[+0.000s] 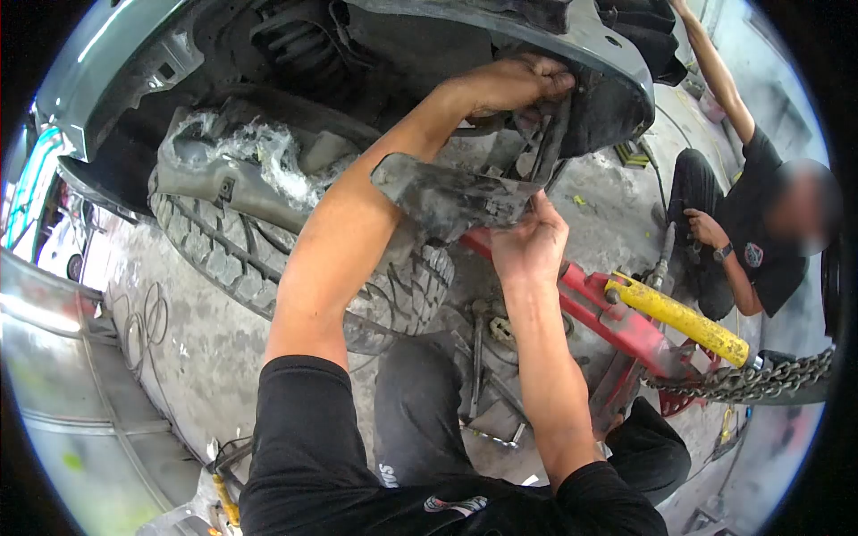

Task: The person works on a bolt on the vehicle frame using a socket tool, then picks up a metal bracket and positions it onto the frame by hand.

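My left hand (523, 85) reaches up under the vehicle's grey body panel (617, 45), its fingers curled together near the panel's inner edge; what they pinch is hidden. Below it, my right hand (532, 239) grips the lower edge of a dirty dark plastic piece (447, 192) between thumb and fingers. This piece hangs in front of a metal bracket (541, 147), and I cannot tell whether the two are joined. Behind my left forearm lies a torn fender liner (268, 156) with whitish ragged patches, above a chunky off-road tire (241, 241).
A red frame (608, 317) with a yellow hydraulic cylinder (684, 317) and a heavy chain (751, 380) stands at right. Beyond it a person in black (769, 232) crouches, one arm raised to the vehicle. Tools, including a ratchet (496, 436), lie on the concrete floor (188, 330).
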Demonstrator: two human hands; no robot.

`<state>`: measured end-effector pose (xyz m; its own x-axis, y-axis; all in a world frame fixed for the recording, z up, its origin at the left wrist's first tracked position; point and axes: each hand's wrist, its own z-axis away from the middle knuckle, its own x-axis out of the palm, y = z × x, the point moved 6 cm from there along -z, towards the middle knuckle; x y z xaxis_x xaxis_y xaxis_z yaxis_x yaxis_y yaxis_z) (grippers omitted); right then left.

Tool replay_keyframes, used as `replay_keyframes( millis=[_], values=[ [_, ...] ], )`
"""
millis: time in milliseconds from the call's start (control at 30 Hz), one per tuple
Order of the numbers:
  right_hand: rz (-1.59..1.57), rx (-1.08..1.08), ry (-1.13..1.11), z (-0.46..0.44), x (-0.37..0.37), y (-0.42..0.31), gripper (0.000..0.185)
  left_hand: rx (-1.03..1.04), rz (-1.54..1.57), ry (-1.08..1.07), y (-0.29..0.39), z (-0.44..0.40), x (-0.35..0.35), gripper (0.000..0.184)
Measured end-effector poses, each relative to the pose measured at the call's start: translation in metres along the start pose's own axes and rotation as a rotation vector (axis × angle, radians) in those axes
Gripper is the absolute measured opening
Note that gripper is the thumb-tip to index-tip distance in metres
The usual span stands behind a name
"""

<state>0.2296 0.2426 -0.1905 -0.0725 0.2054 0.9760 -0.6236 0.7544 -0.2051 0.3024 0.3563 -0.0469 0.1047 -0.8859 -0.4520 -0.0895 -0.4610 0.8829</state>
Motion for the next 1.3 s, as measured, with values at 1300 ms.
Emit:
replay_keyframes(
  millis=[1300],
  values=[
    [0.018, 0.001, 0.057, 0.012, 0.018, -0.002, 0.029, 0.296, 0.429, 0.359, -0.017, 0.006, 0.004, 0.011]
  ],
)
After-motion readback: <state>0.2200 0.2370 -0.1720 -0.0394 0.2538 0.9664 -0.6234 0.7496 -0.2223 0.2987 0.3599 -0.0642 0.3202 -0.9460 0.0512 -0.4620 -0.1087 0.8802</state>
